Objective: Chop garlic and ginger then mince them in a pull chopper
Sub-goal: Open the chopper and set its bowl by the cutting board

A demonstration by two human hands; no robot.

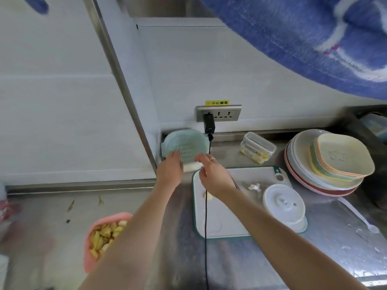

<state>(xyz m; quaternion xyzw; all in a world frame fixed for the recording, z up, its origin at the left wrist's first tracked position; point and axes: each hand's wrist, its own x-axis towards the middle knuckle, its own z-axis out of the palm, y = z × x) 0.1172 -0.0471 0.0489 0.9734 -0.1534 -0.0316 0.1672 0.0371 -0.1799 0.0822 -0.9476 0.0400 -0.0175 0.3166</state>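
A white cutting board (228,225) with a green rim lies on the steel counter. A garlic clove (254,187) and a small pale piece (207,195) lie on it. The white pull chopper (283,204), lid on, stands at the board's right edge. My left hand (170,167) reaches with straight fingers to the rim of a teal colander (184,144) leaning in the wall corner. My right hand (211,176), fingers relaxed and holding nothing, hovers just right of the colander's lower edge, above the board's far left corner.
A black cable (206,237) hangs from the wall socket (218,113) across the board. Stacked plates (326,164) stand at the right, with a clear lidded box (257,147) behind the board. A pink basket (92,243) of cut yellow pieces sits front left. A white spoon (360,216) lies right.
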